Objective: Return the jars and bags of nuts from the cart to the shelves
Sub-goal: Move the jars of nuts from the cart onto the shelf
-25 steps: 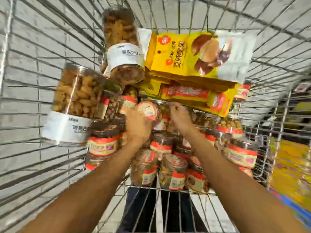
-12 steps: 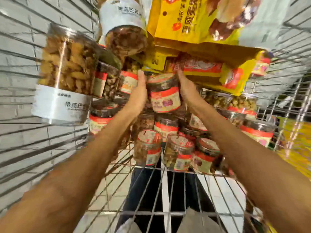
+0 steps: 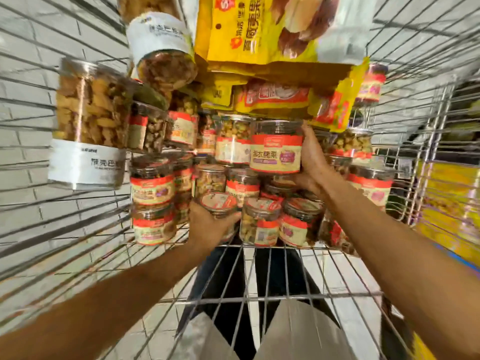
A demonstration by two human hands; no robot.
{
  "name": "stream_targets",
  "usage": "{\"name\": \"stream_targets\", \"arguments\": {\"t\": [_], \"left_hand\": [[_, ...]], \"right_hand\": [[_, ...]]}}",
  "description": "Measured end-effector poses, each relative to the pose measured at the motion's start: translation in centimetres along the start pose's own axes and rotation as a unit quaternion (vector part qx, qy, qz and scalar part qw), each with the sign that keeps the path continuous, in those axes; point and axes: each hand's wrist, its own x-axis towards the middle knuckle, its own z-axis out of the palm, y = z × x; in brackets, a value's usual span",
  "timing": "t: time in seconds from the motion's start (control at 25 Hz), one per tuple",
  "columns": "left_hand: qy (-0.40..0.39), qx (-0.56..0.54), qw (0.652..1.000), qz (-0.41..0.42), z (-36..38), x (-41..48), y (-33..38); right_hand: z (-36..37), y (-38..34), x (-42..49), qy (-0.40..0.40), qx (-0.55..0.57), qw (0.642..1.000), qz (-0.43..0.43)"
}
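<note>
Right grip [image 3: 310, 162] clasps raised jar [image 3: 276, 149]; left grip [image 3: 207, 227] wraps lower jar [image 3: 219, 203]; wire cart [image 3: 246, 300], tiles [image 3: 26, 74].

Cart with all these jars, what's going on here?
A person is reaching into a wire cart piled with jars and bags of nuts. The right hand grips a red-label jar, held upright above the pile. The left hand grips a second jar at the pile's near edge. A big jar and yellow bags lie further back, untouched.
</note>
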Motion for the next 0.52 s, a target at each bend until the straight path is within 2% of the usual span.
{"name": "stream_targets", "arguments": {"t": [0.08, 0.16, 0.32, 0.4, 0.52], "left_hand": [[0.052, -0.009, 0.999, 0.014, 0.7, 0.6, -0.6], [0.029, -0.018, 0.999, -0.004, -0.2, 1.2, -0.5], [-0.154, -0.079, 0.984, 0.036, -5.3, 0.9, 5.7], [-0.206, -0.114, 0.971, 0.035, -7.0, -0.4, 10.5], [-0.299, -0.179, 0.933, 0.092, -8.3, -5.2, 17.2]], "right_hand": [[-0.1, 0.3, 0.1, 0.007, -0.007, 1.000, 0.004], [0.3, -0.1, -0.5, -0.001, -0.013, 1.000, -0.002], [0.9, -3.6, -6.1, -0.016, -0.007, 0.999, -0.048], [0.5, -5.2, -10.1, -0.018, 0.021, 0.996, -0.087], [-1.4, -5.9, -18.6, -0.017, 0.107, 0.978, -0.181]]}}
